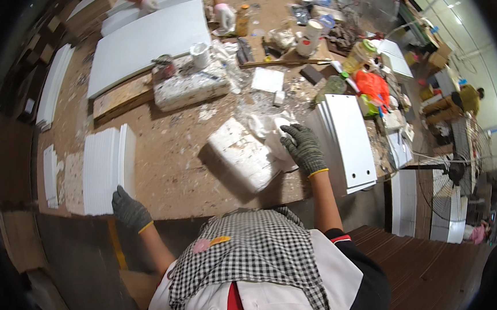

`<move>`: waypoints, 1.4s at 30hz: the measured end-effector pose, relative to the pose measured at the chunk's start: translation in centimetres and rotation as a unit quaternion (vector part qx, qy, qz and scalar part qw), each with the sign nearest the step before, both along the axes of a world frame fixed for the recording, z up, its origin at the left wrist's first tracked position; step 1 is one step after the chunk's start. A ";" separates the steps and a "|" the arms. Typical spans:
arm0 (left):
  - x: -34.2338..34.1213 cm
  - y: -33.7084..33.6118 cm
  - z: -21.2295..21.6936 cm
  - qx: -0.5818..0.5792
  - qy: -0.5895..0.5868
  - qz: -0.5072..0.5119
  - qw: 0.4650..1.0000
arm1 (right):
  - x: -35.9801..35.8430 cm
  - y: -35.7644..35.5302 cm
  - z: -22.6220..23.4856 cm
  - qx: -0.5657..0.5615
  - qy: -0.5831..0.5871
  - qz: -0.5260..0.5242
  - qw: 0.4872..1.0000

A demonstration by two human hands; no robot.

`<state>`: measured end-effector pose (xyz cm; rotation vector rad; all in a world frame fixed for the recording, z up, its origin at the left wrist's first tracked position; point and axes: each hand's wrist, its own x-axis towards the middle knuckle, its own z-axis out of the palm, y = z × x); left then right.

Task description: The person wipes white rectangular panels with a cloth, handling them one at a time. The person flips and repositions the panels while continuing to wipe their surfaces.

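Observation:
My left hand, in a grey knit glove with a yellow cuff, has its fingers closed at the near end of a narrow white panel. That panel stands on edge against a row of upright white panels at the table's left. Over at the centre right, my right hand, gloved alike, closes on a crumpled white cloth; part of the cloth is hidden beneath the fingers. The cloth lies against a white, stained block. Just right of this hand is a stack of white panels with holes.
Across the worktable, a person's white-gloved hand is near a large white board. A second spattered block bears a white cup. Jars, bottles and an orange-red bag crowd the far right. A fan stands beyond.

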<state>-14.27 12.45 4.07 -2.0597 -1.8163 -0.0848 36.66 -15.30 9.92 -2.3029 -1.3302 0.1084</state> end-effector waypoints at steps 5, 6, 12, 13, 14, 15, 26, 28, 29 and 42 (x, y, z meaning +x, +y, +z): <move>-1.6 2.3 -1.0 0.081 -0.130 -0.019 0.988 | -2.5 3.4 -3.4 -0.235 -0.041 -0.076 0.968; -1.1 1.9 -1.4 0.198 0.077 -0.049 0.976 | -2.5 3.6 -3.6 -0.243 -0.077 -0.067 0.965; 0.8 0.0 -2.4 -0.084 -0.098 -0.002 0.992 | -0.7 4.1 -6.5 -0.187 -0.050 -0.081 0.978; 1.0 -0.1 -2.5 -0.078 -0.136 -0.004 0.988 | 0.1 4.1 -6.9 -0.154 -0.008 -0.074 0.985; 1.0 -0.1 -2.4 -0.083 -0.181 -0.009 0.980 | 0.9 3.9 -6.9 -0.128 0.034 -0.094 0.987; 0.9 -0.3 -2.1 -0.056 -0.231 -0.009 0.971 | 1.7 3.6 -6.5 -0.062 0.019 -0.095 0.993; 15.6 -9.2 -1.4 -0.535 -0.718 0.025 0.444 | -11.0 6.0 9.1 0.024 0.017 0.318 0.948; 17.8 -9.2 -1.9 -0.494 -0.616 -0.475 0.388 | -14.4 8.3 5.6 -0.081 -0.101 0.349 0.928; 18.4 -9.4 -1.9 -0.487 -0.592 -0.525 0.371 | -14.9 9.2 3.5 -0.145 -0.186 0.318 0.918; 14.9 -10.1 -3.5 -0.470 -0.653 -0.127 0.580 | 1.8 13.5 3.2 -0.062 0.018 -0.050 0.997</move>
